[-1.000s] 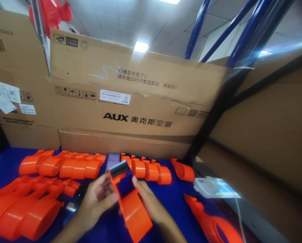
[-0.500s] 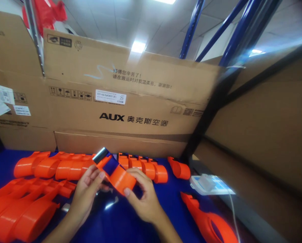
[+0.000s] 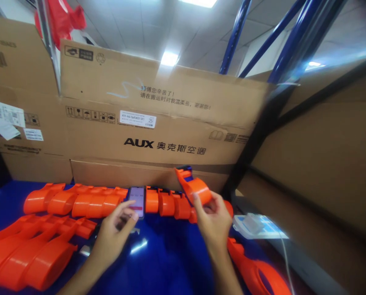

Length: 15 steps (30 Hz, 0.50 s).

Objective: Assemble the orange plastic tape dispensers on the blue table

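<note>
My right hand (image 3: 215, 213) grips an orange tape dispenser (image 3: 198, 190), raised in front of the carton with its dark cutting end up and to the left. Below and behind it runs a row of similar dispensers (image 3: 166, 204), partly covered by the held one. My left hand (image 3: 117, 223) holds nothing; its fingers are half curled and apart from the thumb. It hovers just in front of a phone (image 3: 136, 200) with a lit screen, whose lower left part the fingers overlap. Small shiny metal pieces lie by the left wrist, mostly hidden.
More orange dispensers stand in rows at the back left (image 3: 89, 203) and front left (image 3: 49, 262). A large orange dispenser (image 3: 259, 270) lies at the front right, near a white plastic box (image 3: 258, 226) with a cable. A cardboard carton (image 3: 164, 127) walls off the back of the blue tabletop (image 3: 167, 254).
My right hand has carried the dispenser up and to the right, towards the end of the back row. My left hand has let go of it, and the phone is now in plain sight.
</note>
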Tool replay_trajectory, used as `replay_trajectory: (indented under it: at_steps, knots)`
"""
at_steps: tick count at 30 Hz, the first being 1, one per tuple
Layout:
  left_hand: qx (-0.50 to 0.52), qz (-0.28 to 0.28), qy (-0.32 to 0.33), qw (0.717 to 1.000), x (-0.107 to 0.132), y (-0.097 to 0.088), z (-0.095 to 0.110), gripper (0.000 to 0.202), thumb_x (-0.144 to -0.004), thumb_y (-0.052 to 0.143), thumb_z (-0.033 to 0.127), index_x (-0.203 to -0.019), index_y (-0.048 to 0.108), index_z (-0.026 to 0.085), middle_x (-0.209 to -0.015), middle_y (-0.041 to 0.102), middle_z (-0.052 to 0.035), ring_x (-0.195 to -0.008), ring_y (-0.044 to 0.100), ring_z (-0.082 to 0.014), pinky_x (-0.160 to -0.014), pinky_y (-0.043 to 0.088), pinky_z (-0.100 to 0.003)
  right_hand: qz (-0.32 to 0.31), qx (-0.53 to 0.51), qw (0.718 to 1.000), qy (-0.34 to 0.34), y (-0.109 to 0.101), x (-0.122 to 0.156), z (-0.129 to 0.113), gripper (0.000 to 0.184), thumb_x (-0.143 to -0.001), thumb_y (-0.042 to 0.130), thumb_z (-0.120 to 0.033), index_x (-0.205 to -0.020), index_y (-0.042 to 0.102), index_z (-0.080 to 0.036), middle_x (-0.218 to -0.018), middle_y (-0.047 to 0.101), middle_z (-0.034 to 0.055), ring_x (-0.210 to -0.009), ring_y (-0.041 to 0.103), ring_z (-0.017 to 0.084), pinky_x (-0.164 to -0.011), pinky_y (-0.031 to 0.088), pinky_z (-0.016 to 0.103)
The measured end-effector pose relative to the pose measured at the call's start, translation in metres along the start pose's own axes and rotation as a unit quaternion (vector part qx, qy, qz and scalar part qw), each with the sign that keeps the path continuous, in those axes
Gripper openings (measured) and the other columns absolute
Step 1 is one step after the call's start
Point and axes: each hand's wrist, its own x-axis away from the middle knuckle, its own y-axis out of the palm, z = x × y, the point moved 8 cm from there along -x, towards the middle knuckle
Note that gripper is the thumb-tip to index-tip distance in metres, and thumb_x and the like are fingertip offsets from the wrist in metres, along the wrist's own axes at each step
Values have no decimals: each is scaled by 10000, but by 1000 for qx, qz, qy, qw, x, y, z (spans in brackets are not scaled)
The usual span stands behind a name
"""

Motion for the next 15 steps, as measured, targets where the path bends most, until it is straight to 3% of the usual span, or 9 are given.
replay_trajectory:
  at_steps: [1, 3, 5, 7, 10, 15]
  knots:
    - [-79, 14, 36, 996, -1, -5, 6, 439, -903, 592, 428, -1305, 592, 253, -1006, 742, -65, -862, 688, -252, -748, 561, -394, 31, 68, 997, 8, -13, -9, 4, 575, -755, 705, -629, -1061, 667, -143, -866, 752, 101, -725, 678, 244, -664, 525, 324]
    - [-242, 41, 114, 963, -3, -14, 18, 432, -888, 593, 373, -1303, 608, 254, -1154, 723, -88, -1055, 652, -304, -914, 511, -470, 68, 195, 978, 32, -34, -22, 12, 603, -733, 681, -691, -991, 694, -147, -762, 735, 95, -672, 657, 260, -654, 489, 341]
    - [-378, 58, 162, 910, -7, -20, 24, 493, -868, 580, 322, -1349, 589, 214, -1317, 659, -128, -1242, 555, -355, -1037, 421, -525, 58, 272, 959, 58, -45, -31, 21, 615, -754, 629, -719, -979, 702, -152, -777, 739, 117, -705, 663, 293, -674, 474, 363]
    - [-471, 72, 164, 864, -13, -27, 19, 575, -862, 554, 294, -1418, 530, 152, -1421, 586, -171, -1326, 484, -380, -1084, 362, -547, 29, 319, 943, 86, -49, -35, 30, 643, -775, 578, -739, -1006, 701, -153, -822, 747, 142, -742, 673, 323, -684, 471, 381]
    - [-543, 68, 146, 824, -20, -34, 3, 608, -879, 501, 268, -1462, 475, 97, -1455, 557, -194, -1360, 458, -370, -1113, 320, -536, -29, 378, 919, 107, -45, -36, 42, 705, -790, 521, -761, -1071, 692, -138, -869, 750, 181, -817, 684, 370, -696, 475, 402]
    - [-581, 28, 130, 803, -19, -33, -19, 575, -890, 472, 229, -1452, 491, 110, -1426, 589, -190, -1351, 472, -363, -1106, 311, -543, -80, 422, 895, 124, -36, -36, 56, 756, -803, 467, -775, -1120, 671, -120, -902, 748, 211, -879, 695, 396, -716, 491, 418]
